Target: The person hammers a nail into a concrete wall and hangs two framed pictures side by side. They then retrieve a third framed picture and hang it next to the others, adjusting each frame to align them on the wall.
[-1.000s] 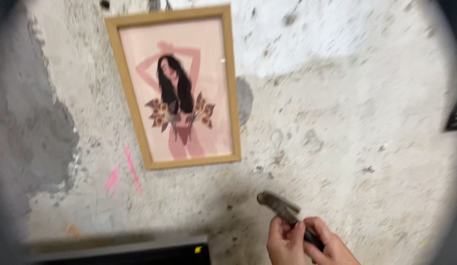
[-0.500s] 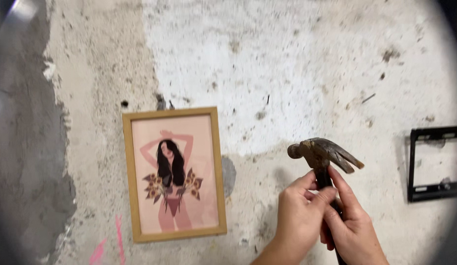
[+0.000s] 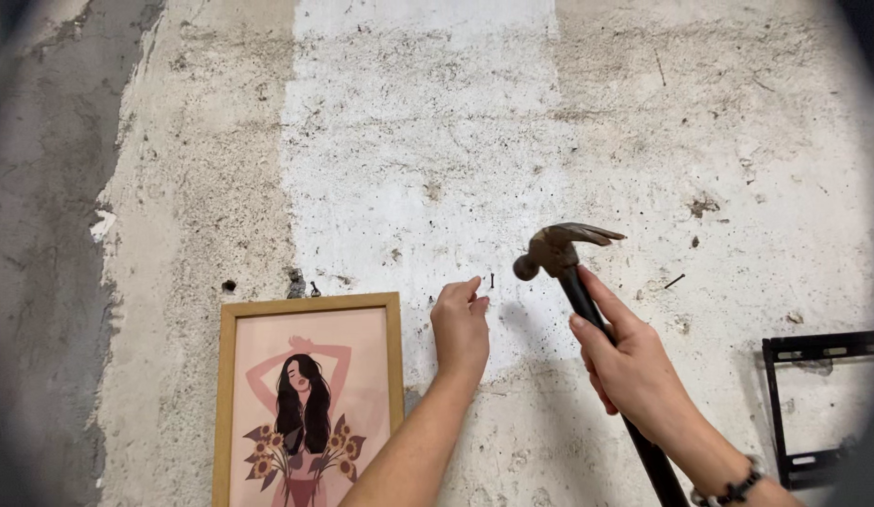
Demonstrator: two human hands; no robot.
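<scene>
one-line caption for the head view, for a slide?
Left hand pinches a small nail against a rough plaster wall while the right hand raises a claw hammer beside it.

Hammer: rusty brown claw hammer (image 3: 561,250) with black handle, head at centre frame, claw pointing right, handle slanting to lower right.
Nail: small dark nail (image 3: 492,280) against the wall, just left of the hammer's face.

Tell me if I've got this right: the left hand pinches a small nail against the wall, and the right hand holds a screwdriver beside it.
Not quite. The head view shows the right hand holding a claw hammer, not a screwdriver. The left hand does pinch a small nail against the wall.
</scene>
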